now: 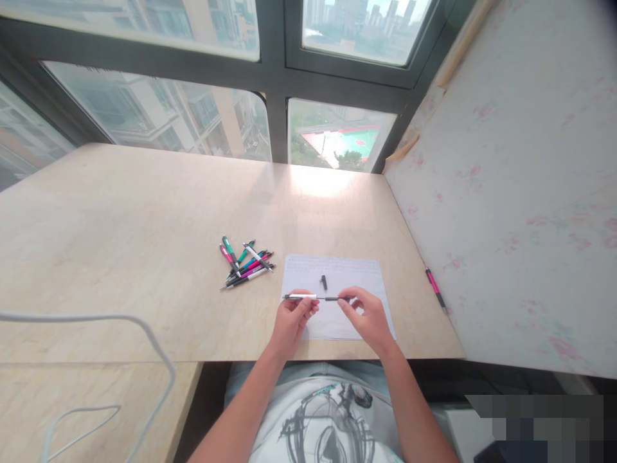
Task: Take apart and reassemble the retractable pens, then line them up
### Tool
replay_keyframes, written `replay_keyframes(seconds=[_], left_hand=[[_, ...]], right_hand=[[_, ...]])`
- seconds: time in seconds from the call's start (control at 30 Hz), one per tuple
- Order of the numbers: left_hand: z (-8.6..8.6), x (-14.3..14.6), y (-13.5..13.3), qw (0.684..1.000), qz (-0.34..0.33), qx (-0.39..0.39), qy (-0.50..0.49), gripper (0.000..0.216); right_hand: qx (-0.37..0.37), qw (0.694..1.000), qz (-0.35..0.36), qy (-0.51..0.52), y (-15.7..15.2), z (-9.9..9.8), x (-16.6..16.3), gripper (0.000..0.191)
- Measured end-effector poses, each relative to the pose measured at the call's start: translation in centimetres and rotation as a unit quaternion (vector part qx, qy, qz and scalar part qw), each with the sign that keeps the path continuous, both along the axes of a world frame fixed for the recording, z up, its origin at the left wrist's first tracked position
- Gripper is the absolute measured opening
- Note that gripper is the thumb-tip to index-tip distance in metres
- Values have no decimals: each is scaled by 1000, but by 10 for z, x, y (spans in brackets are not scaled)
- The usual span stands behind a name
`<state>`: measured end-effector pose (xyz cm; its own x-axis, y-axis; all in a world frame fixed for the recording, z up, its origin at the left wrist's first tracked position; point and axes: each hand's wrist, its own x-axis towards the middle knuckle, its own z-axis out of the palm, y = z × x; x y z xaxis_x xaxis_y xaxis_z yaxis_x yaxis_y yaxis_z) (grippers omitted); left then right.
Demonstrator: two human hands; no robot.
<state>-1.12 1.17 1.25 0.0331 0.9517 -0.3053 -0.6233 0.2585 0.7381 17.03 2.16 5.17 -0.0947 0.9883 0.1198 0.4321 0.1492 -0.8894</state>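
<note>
Left hand (293,319) and right hand (367,316) both up over the near edge of the table (120,244), holding one pen (315,297) between them. Pen lies level, running left to right, just above the sheet of paper (359,273). Left grip clamped on the white end of the pen, fingertips pinched around the barrel. Right grip clamped on the dark end, thumb and forefinger closed on it. Hands near each other, not touching.

Small dark piece (324,281) sits on the paper just beyond the pen, apart from both hands; too small to tell what it is. Paper carries faint lines of writing along its far edge.

Pile of pens (247,263) left of the paper, loosely crossed, pink, green, white and black barrels, well clear of the hands. Single pink pen (435,287) at the right edge of the table, against the wall panel (520,193).

White cable (144,334) loops over the near left of the table. Window (202,116) along the far side, buildings outside.
</note>
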Motion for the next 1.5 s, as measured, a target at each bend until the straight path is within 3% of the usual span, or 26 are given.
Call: replay_keyframes(seconds=[0.17, 0.37, 0.53, 0.7, 0.9, 1.13, 1.37, 1.5], left_hand=[[-4, -2, 2, 999, 17, -8, -25, 24], [-6, -2, 2, 999, 18, -15, -36, 24], [-4, -1, 2, 1000, 11, -10, -27, 26], [-4, 0, 2, 1000, 2, -7, -21, 25], [-7, -1, 2, 1000, -9, -2, -23, 22], [-6, -1, 2, 1000, -9, -2, -11, 25], [-5, 0, 1, 1000, -16, 9, 7, 22], [-4, 2, -1, 999, -26, 22, 40, 19]], right_hand=[[-24, 999, -38, -2, 1, -7, 21, 18], [-83, 993, -83, 1, 6, -34, 31, 24], [-16, 989, -90, -113, 14, -42, 10, 21], [32, 962, -103, -252, 24, -42, -10, 17], [28, 949, -105, -295, 31, -49, -21, 20], [14, 970, -71, -232, 35, -46, -20, 33], [-87, 996, -13, 12, 18, -30, 1, 41], [-74, 996, 54, 8, 7, -14, 7, 28]])
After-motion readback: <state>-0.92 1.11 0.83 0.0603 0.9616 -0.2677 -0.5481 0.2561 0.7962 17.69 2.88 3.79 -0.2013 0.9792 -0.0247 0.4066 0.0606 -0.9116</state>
